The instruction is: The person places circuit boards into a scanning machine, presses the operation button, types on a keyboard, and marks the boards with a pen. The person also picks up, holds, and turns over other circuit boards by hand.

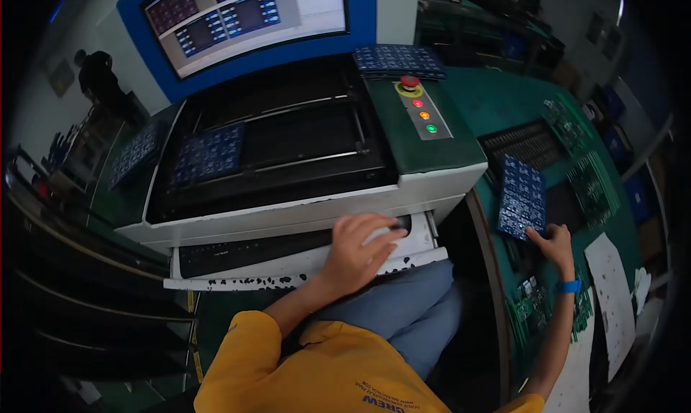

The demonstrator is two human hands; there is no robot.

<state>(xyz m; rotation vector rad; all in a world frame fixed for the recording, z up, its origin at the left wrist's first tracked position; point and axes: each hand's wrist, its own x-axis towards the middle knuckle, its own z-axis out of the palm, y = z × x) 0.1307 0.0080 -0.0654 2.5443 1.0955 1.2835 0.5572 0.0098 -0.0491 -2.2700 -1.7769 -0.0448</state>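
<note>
Head view: a blue circuit board panel lies at the fingertips of the right hand, reaching forward from them over the green bench. That hand pinches the panel's near edge between thumb and fingers; whether the panel is lifted or resting cannot be told. The step in hand looks like handling this panel at the bench. Moving it from here would call for a secure edge grip and clearance from the green boards just beyond and to the right of that hand.

Well to its left, the left hand is above a pull-out tray, fingers loosely bent and parted, nothing visible in their grasp; whether they touch the tray is unclear. A black keyboard lies left of it. Ahead of this hand stands the machine, with another blue panel in its bay, and a monitor beyond.
</note>
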